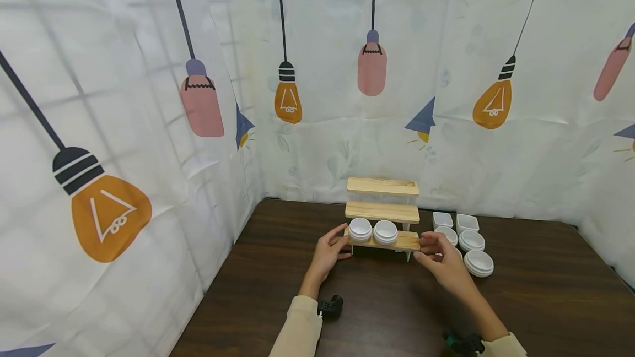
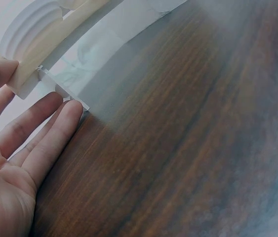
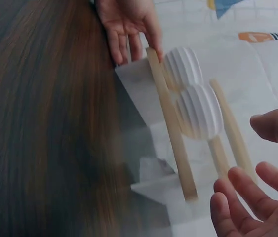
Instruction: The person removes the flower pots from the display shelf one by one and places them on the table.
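Observation:
A three-tier display stand (image 1: 383, 212) with light wooden shelves and clear side supports stands near the back of the table. Two stacks of small round white bowls (image 1: 385, 232) sit side by side on its lowest shelf (image 1: 409, 241). At the left end of this shelf, my left hand (image 1: 327, 255) pinches the corner between thumb and index finger, its other fingers lying by the clear support (image 2: 62, 89). My right hand (image 1: 443, 260) is beside the right end, thumb and fingers spread; in the right wrist view a gap shows between its fingertips and the shelf.
Right of the stand, more round white bowls (image 1: 478, 263) and square white dishes (image 1: 467, 223) stand in two rows, partly behind my right hand. A patterned curtain (image 1: 317, 153) hangs behind the dark wooden table (image 1: 377, 313).

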The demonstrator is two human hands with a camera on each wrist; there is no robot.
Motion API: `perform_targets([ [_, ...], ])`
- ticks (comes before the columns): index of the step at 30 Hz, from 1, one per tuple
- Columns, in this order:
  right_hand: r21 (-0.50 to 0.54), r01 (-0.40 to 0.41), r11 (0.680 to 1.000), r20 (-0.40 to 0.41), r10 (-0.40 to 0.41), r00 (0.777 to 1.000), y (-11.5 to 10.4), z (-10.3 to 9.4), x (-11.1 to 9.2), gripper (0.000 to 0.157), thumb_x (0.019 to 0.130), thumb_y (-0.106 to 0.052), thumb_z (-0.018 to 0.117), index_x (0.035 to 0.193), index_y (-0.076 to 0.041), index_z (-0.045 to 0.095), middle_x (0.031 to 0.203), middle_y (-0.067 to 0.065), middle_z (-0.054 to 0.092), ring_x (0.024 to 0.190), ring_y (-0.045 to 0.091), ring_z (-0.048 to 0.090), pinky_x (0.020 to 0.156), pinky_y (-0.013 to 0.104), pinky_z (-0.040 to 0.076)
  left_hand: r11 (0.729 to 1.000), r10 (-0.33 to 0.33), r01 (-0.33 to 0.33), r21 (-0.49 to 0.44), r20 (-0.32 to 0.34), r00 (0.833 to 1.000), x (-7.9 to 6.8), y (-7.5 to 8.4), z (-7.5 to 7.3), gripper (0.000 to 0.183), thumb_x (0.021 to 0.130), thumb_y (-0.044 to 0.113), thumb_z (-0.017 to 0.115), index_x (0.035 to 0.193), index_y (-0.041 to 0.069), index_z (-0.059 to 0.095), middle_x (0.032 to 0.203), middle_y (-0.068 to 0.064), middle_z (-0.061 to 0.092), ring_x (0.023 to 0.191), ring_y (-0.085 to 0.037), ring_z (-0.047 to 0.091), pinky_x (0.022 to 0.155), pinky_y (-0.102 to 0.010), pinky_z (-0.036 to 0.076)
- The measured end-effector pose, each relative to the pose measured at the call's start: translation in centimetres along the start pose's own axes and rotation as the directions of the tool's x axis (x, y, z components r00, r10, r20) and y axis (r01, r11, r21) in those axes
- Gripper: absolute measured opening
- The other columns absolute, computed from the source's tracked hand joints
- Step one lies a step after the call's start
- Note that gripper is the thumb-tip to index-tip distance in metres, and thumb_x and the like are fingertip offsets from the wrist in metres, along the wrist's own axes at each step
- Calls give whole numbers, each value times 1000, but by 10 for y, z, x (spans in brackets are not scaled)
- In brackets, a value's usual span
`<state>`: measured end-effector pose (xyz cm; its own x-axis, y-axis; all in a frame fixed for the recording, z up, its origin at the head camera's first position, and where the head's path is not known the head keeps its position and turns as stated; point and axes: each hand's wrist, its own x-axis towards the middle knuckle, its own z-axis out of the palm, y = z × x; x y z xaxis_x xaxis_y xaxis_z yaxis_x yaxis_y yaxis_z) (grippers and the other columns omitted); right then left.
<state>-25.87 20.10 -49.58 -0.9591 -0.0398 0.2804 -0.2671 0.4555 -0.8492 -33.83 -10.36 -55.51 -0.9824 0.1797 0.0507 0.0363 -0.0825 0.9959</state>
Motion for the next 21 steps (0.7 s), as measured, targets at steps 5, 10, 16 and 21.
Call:
perform_targets([
  [5, 55, -9, 998, 28, 8, 1000, -5, 14, 11, 50, 96, -15, 73, 137, 2, 49, 131, 21, 63, 112, 30, 63, 86, 16, 55, 1000, 1, -1, -2, -2, 1000, 0, 0, 0, 47, 103, 20, 65, 148, 14, 56, 121, -19, 72, 114, -40, 69, 83, -38, 66],
  [10, 66, -26, 998, 26, 24, 999, -10, 25, 23, 53, 95, -16, 75, 137, 3, 49, 134, 21, 61, 119, 34, 60, 93, 23, 56, 1000, 2, -2, 0, -5, 1000, 0, 0, 1, 46, 103, 21, 65, 148, 14, 56, 121, -19, 72, 113, -40, 69, 82, -37, 66],
  [16, 26, -54, 998, 23, 53, 998, -9, 37, 36, 57, 91, -19, 78, 137, 0, 51, 136, 20, 60, 124, 35, 58, 103, 44, 52, 1000, -2, 2, 1, -4, 1000, 1, 0, 1, 46, 103, 21, 65, 148, 15, 56, 122, -19, 72, 114, -40, 69, 82, -37, 66],
  [21, -1, -105, 995, 32, 105, 994, -7, 47, 43, 59, 90, -23, 80, 137, -3, 51, 136, 18, 59, 123, 33, 60, 103, 43, 52, 1000, -2, 2, 0, -4, 1000, 1, 1, 1, 47, 103, 20, 65, 148, 15, 56, 121, -18, 72, 114, -40, 69, 82, -37, 66],
])
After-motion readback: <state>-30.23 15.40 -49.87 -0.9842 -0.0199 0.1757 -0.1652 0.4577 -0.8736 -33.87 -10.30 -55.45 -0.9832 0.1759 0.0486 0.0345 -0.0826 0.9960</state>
